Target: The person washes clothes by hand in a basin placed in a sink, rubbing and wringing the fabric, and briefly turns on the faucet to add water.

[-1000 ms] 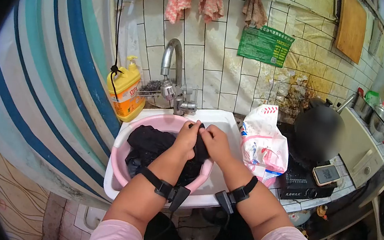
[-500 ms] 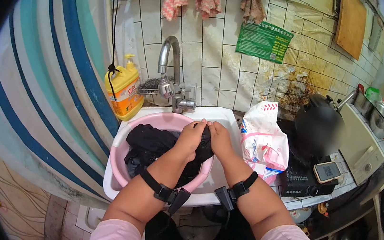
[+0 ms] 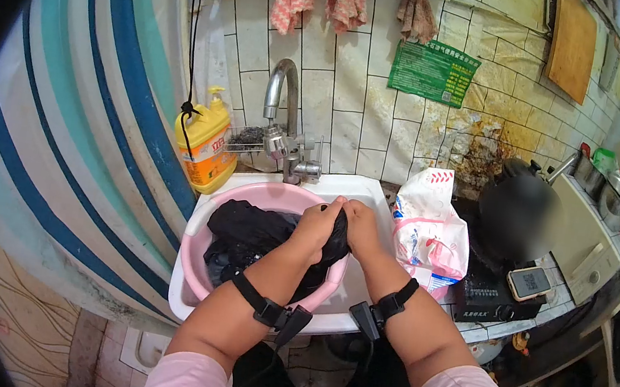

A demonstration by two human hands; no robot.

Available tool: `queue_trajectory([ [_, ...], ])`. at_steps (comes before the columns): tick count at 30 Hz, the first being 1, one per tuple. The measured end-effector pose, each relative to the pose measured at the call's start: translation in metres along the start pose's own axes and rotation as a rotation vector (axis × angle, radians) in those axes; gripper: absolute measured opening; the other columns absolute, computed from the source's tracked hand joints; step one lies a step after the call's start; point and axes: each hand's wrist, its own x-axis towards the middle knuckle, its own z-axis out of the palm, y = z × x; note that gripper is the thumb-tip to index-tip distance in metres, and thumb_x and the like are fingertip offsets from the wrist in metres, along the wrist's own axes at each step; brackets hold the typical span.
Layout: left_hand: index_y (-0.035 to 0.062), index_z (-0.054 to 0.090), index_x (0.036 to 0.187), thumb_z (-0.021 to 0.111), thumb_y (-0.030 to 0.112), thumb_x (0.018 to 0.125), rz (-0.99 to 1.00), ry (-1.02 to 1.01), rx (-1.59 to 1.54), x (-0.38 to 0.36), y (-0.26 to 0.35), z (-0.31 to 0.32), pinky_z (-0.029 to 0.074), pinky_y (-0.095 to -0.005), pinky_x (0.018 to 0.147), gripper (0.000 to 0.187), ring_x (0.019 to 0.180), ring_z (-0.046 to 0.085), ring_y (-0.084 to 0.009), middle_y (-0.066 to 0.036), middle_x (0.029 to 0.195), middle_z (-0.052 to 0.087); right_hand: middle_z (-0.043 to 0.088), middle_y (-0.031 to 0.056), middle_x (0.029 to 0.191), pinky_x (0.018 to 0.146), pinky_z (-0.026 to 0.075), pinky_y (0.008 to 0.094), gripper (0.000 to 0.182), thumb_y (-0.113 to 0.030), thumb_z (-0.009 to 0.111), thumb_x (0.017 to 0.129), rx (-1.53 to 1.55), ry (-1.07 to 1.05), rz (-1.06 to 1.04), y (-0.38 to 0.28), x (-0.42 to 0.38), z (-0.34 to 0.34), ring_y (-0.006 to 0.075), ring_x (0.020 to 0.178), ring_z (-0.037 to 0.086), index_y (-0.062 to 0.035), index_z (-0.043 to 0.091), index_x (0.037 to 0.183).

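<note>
A pink basin (image 3: pixel 192 245) sits in the white sink (image 3: pixel 355 307), with wet black clothing (image 3: pixel 247 228) heaped inside it. Close together at the basin's right rim, my left hand (image 3: pixel 316 229) and my right hand (image 3: pixel 361 229) are closed on a bunched part of the black cloth. Some of that cloth hangs down between and below my hands into the basin. My fingertips are partly hidden behind the cloth and the backs of my hands. Above the basin, at the back of the sink, stands the chrome faucet (image 3: pixel 281 101); no water stream shows.
A yellow detergent jug (image 3: pixel 203 146) stands left of the faucet. Right of the sink are a white and pink plastic bag (image 3: pixel 433 232), a stove (image 3: pixel 498 303), a dark pot (image 3: pixel 517 207) and a phone (image 3: pixel 529 283). Cloths (image 3: pixel 347 3) hang on the tiled wall.
The camera view has shifted slightly. My hands keep their grip on the black cloth at the basin's right rim, with only a small change in hand pose.
</note>
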Motion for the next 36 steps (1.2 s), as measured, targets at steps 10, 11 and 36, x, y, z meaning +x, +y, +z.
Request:
queue_trajectory([
  [10,0.007,0.056,0.108,0.046,0.039,0.096,-0.005,0.048,0.083,-0.008,0.009,-0.004,0.047,-0.0392,0.079,0.036,0.094,0.059,-0.0226,-0.011,0.101,0.06,0.051,0.0215,0.067,0.058,0.04,0.0401,0.032,-0.022,0.055,0.091,-0.121,-0.057,-0.359,-0.044,-0.03,-0.001,0.0339,0.059,0.05,0.0034,0.051,0.072],
  [11,0.0076,0.055,0.108,0.044,0.038,0.097,-0.04,0.044,0.088,-0.013,0.01,0.0,0.046,-0.0409,0.082,0.035,0.098,0.058,-0.0231,-0.011,0.102,0.06,0.05,0.0213,0.065,0.057,0.04,0.0399,0.033,-0.021,0.056,0.091,-0.104,-0.057,-0.359,-0.044,-0.029,-0.002,0.0334,0.058,0.049,0.0034,0.05,0.07],
  [36,0.0039,0.055,0.106,0.035,0.038,0.1,0.034,-0.046,0.139,0.003,-0.005,-0.003,0.05,-0.0386,0.072,0.04,0.084,0.061,-0.0215,-0.011,0.098,0.061,0.055,0.0267,0.069,0.062,0.043,0.0466,0.032,-0.024,0.051,0.093,-0.252,0.003,-0.092,-0.008,-0.004,-0.001,0.045,0.067,0.054,0.0023,0.055,0.074],
])
